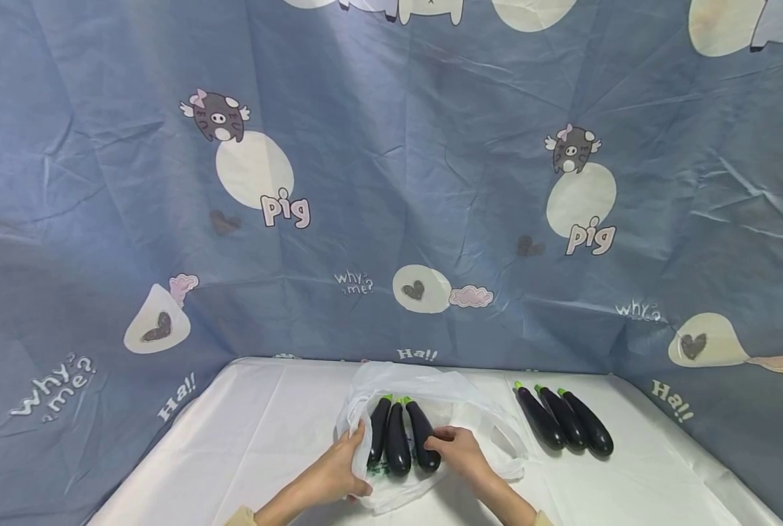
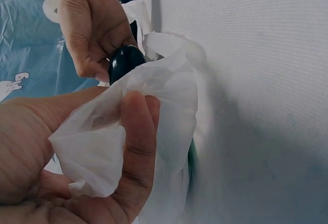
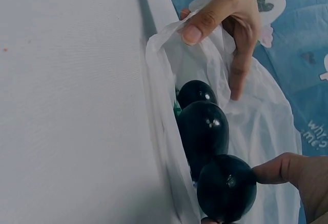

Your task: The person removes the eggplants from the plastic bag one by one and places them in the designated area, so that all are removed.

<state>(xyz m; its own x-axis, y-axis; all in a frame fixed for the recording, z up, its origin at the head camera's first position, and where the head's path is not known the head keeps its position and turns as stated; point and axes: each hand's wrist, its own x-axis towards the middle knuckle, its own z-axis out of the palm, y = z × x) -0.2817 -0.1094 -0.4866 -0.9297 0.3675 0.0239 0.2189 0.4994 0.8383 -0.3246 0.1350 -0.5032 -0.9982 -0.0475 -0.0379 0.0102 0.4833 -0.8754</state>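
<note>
A white plastic bag [image 1: 405,378] lies on its side with its mouth toward me, and three dark eggplants lie side by side in it, green stems pointing inward. My left hand [image 1: 335,469] pinches the bag's left edge between thumb and fingers; the left wrist view shows the film [image 2: 97,157] bunched there. With thumb and fingers, my right hand [image 1: 460,451] holds the blunt end of the rightmost eggplant [image 1: 422,435]. Beside it rest the middle eggplant [image 1: 397,442] and the left eggplant [image 1: 379,431].
Three more eggplants [image 1: 562,418] lie in a slanting row on the white-covered table [image 1: 253,416], right of the bag. A blue printed cloth [image 1: 391,219] hangs behind the table and along both sides.
</note>
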